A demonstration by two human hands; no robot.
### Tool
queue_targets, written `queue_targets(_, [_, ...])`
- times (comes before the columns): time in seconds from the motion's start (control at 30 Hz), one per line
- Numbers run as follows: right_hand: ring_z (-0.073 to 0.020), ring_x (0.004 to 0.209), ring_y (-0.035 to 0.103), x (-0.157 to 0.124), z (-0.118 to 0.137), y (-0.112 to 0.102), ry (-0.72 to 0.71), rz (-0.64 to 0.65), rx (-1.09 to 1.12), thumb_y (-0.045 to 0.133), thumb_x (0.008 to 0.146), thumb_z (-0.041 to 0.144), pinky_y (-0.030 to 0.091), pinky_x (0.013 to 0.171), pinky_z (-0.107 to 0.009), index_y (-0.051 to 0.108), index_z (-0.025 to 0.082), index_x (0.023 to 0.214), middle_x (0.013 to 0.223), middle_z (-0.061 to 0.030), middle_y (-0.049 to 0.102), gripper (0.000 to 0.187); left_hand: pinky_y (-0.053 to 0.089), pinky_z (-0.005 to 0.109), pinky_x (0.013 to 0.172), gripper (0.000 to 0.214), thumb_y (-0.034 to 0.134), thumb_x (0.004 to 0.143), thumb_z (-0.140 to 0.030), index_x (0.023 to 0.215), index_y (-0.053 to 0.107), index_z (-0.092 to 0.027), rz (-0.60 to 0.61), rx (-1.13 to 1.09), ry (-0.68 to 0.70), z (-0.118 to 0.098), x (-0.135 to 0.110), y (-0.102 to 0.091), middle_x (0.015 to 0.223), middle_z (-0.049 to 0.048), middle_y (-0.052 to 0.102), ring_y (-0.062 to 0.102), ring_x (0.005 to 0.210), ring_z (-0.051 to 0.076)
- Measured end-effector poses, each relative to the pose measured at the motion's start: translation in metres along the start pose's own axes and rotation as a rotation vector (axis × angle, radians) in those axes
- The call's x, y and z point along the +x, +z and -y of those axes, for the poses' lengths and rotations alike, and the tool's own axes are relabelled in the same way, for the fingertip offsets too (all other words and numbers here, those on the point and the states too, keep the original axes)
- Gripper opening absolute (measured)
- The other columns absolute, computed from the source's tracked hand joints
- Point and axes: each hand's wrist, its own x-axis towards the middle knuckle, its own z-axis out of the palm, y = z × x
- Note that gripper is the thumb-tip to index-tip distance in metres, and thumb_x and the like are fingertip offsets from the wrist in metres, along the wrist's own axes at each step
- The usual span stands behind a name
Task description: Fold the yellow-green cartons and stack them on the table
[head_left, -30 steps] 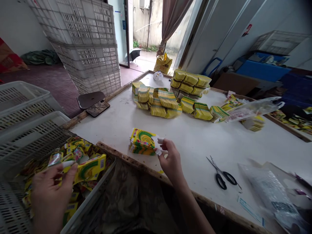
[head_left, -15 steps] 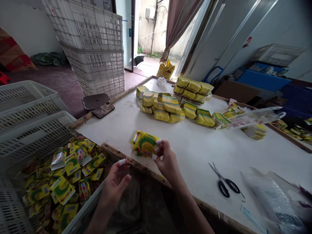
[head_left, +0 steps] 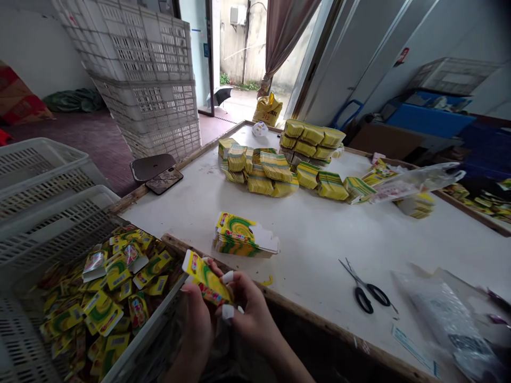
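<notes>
Both hands hold one flat yellow-and-green carton (head_left: 207, 277) in front of the table's near edge. My left hand (head_left: 195, 324) grips it from below on the left. My right hand (head_left: 247, 314), with white taped fingertips, pinches its right end. Just beyond, a small stack of the same flat cartons (head_left: 243, 236) lies on the white table (head_left: 319, 239). To my left a white plastic crate (head_left: 67, 223) holds a heap of loose yellow cartons (head_left: 104, 287).
Bundles of yellow-green cartons (head_left: 279, 170) are piled at the table's far side. Black scissors (head_left: 365, 290) lie to the right, clear plastic bags (head_left: 451, 319) beyond them. Two phones (head_left: 157, 171) rest at the table's left corner. Stacked white crates (head_left: 139, 74) stand behind.
My right hand lifted one carton off the small stack and drew it back to the table edge. My left hand came in from the crate and took hold of the same carton.
</notes>
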Motion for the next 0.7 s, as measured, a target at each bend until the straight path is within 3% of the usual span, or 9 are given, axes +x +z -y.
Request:
queue_targets(0.07, [-0.0150,0.072,0.055,0.005,-0.001,-0.011,-0.054,-0.047,0.027,0.077,0.068,0.027,0.044,0.066,-0.025,0.058,0.022,0.096,0.079,0.0027,0.058,0.034,0.056,0.035,0.075,0.074,0.052,0.062,-0.086,0.095,0.065,-0.021,0.065,0.006,0.009,0.008,0.001,-0.005,0.089,0.0062,0.070,0.066,0.088,0.026])
queue_targets(0.13, [-0.0151,0.071,0.056,0.008,-0.002,-0.020,-0.078,-0.093,0.027,0.074,0.071,0.029,0.045,0.066,-0.025,0.060,0.021,0.089,0.078,0.0015,0.060,0.024,0.054,0.033,0.079,0.052,0.067,0.071,-0.065,0.102,0.064,-0.022,0.073,0.031,0.046,0.014,0.002,-0.009,0.095,0.0041,0.072,0.067,0.092,0.024])
queue_targets(0.23, [-0.0128,0.060,0.052,0.009,0.000,-0.031,-0.090,-0.164,-0.068,0.072,0.073,0.027,0.043,0.057,-0.023,0.058,0.019,0.072,0.066,0.0029,0.056,0.015,0.053,0.031,0.082,0.029,0.075,0.075,-0.040,0.097,0.066,-0.023,0.026,0.075,0.036,0.017,0.005,-0.012,0.089,-0.0002,0.074,0.068,0.090,0.022])
queue_targets(0.3, [-0.0127,0.058,0.052,0.009,0.002,-0.038,-0.156,-0.184,-0.196,0.068,0.075,0.022,0.042,0.055,-0.023,0.059,0.019,0.070,0.064,0.0027,0.056,0.012,0.054,0.032,0.081,0.031,0.077,0.072,-0.043,0.091,0.068,-0.021,0.055,0.055,-0.006,0.011,0.009,-0.014,0.084,0.0005,0.075,0.069,0.084,0.022])
queue_targets(0.37, [-0.0147,0.063,0.056,0.008,0.008,-0.047,-0.286,-0.149,-0.416,0.061,0.081,0.017,0.044,0.058,-0.024,0.064,0.019,0.076,0.069,0.0000,0.061,0.006,0.054,0.036,0.082,0.053,0.071,0.068,-0.063,0.096,0.070,-0.018,0.181,0.028,-0.084,-0.001,0.015,-0.020,0.089,0.0056,0.075,0.069,0.086,0.025])
queue_targets(0.43, [-0.0170,0.073,0.058,0.007,0.015,-0.056,-0.442,-0.026,-0.677,0.053,0.088,0.012,0.046,0.064,-0.026,0.069,0.020,0.085,0.078,-0.0032,0.067,0.018,0.052,0.042,0.087,0.084,0.049,0.066,-0.085,0.109,0.067,-0.015,0.355,0.052,-0.185,-0.016,0.022,-0.030,0.102,0.0132,0.074,0.068,0.095,0.030])
queue_targets(0.5, [-0.0181,0.079,0.057,0.005,0.022,-0.062,-0.569,0.131,-0.878,0.049,0.094,0.012,0.046,0.071,-0.029,0.070,0.022,0.092,0.083,-0.0039,0.070,0.023,0.048,0.045,0.094,0.097,0.041,0.064,-0.089,0.123,0.061,-0.014,0.527,0.213,-0.262,-0.027,0.026,-0.040,0.116,0.0172,0.069,0.064,0.106,0.033])
queue_targets(0.6, [-0.0183,0.080,0.056,0.002,0.030,-0.063,-0.695,0.256,-1.020,0.051,0.097,0.023,0.046,0.076,-0.032,0.068,0.022,0.094,0.084,-0.0025,0.071,0.018,0.043,0.044,0.102,0.089,0.078,0.058,-0.062,0.133,0.052,-0.021,0.746,0.643,-0.244,-0.029,0.021,-0.043,0.128,0.0113,0.063,0.056,0.119,0.034])
queue_targets(0.7, [-0.0182,0.078,0.057,-0.002,0.029,-0.057,-0.820,0.172,-1.026,0.044,0.100,0.030,0.047,0.074,-0.033,0.066,0.020,0.094,0.087,-0.0046,0.072,0.025,0.042,0.039,0.103,0.078,0.080,0.064,-0.029,0.134,0.047,-0.024,0.794,0.858,-0.158,-0.016,0.005,-0.031,0.128,0.0054,0.063,0.055,0.121,0.029])
